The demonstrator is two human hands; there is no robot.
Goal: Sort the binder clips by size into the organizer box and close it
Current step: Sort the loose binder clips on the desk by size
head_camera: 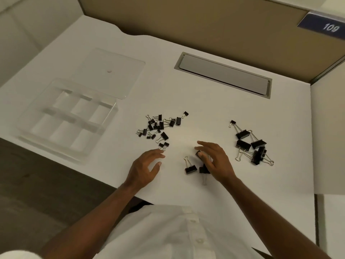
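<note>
Shirt: white buttoned shirt [186,236] fills the near edge of the view, both bare forearms reaching out from it over the white desk [205,113].
Left hand: left hand [144,169] hovers palm down, fingers spread and relaxed, holding nothing; its fingertips lie just beside the nearest small clips.
Right hand: right hand [214,161] rests over a black medium binder clip [202,168], thumb on a second black clip body; whether the fingers actually grip it cannot be told.
Loose clip: another black medium binder clip with wire handles [190,168] lies just left of the right hand.
Small clips: scattered heap of small black binder clips [158,128] at desk centre.
Large clips: cluster of large black binder clips [251,146] right of the right hand.
Organizer: clear plastic compartmented organizer box [69,118] stands open at far left, all visible compartments without clips.
Lid: clear flat lid [110,73] lies just behind the box.
Desk fitting: grey rectangular cable hatch [223,74] near the beige partition [186,21].
</note>
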